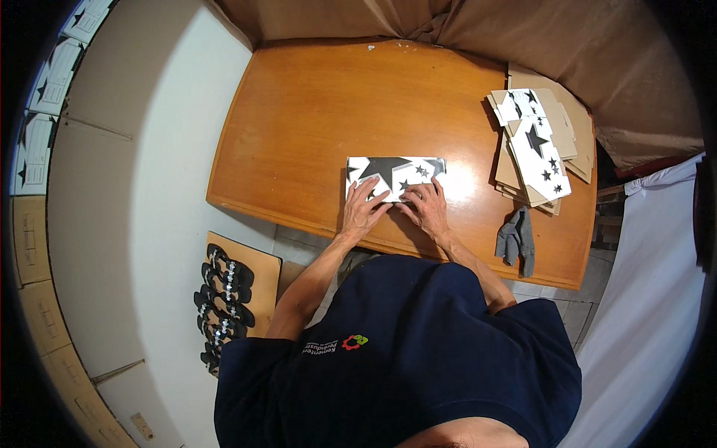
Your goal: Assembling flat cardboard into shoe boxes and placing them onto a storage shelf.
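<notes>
A white cardboard box [382,167] printed with black stars lies at the near edge of the wooden table, its long side facing me. Both my hands are on it. My left hand [364,209] grips the near left part, fingers on the top and thumb toward the near edge. My right hand [426,205] grips the near right part in the same way, its fingers slightly bent over the top. The two thumbs come close together at the middle of the near side. The box's underside is hidden.
A stack of flat brown and white star-printed cardboard [539,145] lies at the table's right. Nearer me is a crumpled grey cloth [515,240]. Several black sandals with shiny decorations [224,295] rest on a brown board [261,280] at lower left. Boxes [37,149] line the far left.
</notes>
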Demonstrator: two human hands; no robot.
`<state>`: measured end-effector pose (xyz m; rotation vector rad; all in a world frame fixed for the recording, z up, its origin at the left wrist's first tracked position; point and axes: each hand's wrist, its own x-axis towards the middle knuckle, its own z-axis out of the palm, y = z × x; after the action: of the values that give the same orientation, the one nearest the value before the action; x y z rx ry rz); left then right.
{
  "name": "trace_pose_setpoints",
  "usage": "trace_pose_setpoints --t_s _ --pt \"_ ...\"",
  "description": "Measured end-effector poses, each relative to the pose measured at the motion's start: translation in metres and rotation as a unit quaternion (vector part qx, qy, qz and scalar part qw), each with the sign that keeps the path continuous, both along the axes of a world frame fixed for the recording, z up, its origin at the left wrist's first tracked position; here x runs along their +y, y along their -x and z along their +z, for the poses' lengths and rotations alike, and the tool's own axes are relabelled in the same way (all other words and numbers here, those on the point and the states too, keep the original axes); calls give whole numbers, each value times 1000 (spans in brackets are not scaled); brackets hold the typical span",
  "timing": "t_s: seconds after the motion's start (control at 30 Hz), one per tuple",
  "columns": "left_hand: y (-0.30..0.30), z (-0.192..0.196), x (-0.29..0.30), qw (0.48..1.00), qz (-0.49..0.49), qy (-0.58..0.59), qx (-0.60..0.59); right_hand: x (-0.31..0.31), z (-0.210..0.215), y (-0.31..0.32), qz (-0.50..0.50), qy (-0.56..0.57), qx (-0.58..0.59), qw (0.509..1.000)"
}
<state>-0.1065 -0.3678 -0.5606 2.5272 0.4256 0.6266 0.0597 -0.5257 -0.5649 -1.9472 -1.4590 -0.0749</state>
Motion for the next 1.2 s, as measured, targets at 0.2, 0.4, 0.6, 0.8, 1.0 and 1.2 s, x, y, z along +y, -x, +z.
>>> trace_pose_setpoints --t_s 0.2,0.4,0.6,0.8,1.0,1.2 --pt "3 -5 8 999 11 -32 23 4 7 -26 37 9 29 999" --pt "4 -2 17 983 175 18 61 7 20 -66 -71 57 450 888" --pt "-9 -12 32 914 278 276 -102 10 2 -49 -173 -43 485 856" --pt "-3 -16 80 773 255 578 -61 36 -4 -8 -167 -7 458 873" --pt "15 -16 84 780 263 565 -56 38 7 -16 -129 -9 409 903" --pt "7 -14 93 849 224 477 -25 41 -11 -47 -183 -48 539 821"
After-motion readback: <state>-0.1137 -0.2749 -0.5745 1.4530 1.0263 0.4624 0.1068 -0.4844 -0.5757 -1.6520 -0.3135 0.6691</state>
